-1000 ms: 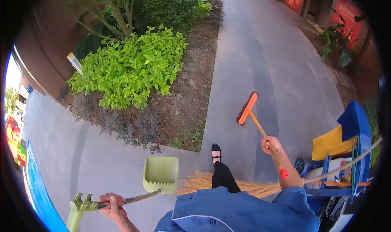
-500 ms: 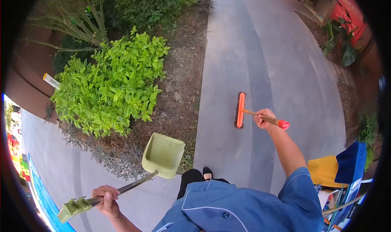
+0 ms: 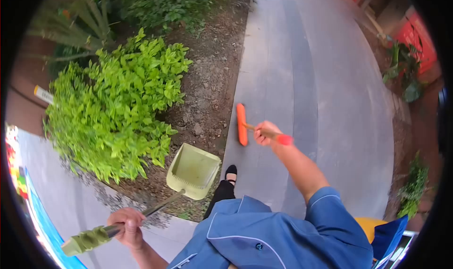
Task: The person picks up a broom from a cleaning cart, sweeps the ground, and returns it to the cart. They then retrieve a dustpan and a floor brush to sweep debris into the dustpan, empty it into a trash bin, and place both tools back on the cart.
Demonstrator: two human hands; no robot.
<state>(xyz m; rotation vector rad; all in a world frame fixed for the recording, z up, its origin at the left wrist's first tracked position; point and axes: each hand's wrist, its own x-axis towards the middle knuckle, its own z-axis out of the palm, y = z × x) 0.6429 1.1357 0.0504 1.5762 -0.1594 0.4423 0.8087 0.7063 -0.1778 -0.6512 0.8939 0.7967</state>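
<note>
My right hand (image 3: 266, 131) is closed round the handle of a broom with an orange head (image 3: 241, 124). The broom head stands on the paving close to the soil border, and the red end of its handle lies over my forearm. In my left hand (image 3: 127, 225) is the metal handle of a long-handled dustpan; its pale green pan (image 3: 194, 171) hangs in front of the soil edge, its open side facing away from me. I see nothing I can make out in the pan. The dustpan's green grip end juts out to the left of my hand.
A bright green bush (image 3: 115, 108) grows in the soil bed (image 3: 207, 80) at left. Grey paving (image 3: 269, 71) runs ahead. At lower right stands a yellow and blue cart bag (image 3: 389, 236). Plants (image 3: 413, 189) and a red panel (image 3: 415, 40) line the right side.
My right hand has swept the broom leftward, nearer the soil border. My foot has stepped forward, and the view has shifted. Both tools stay in my hands.
</note>
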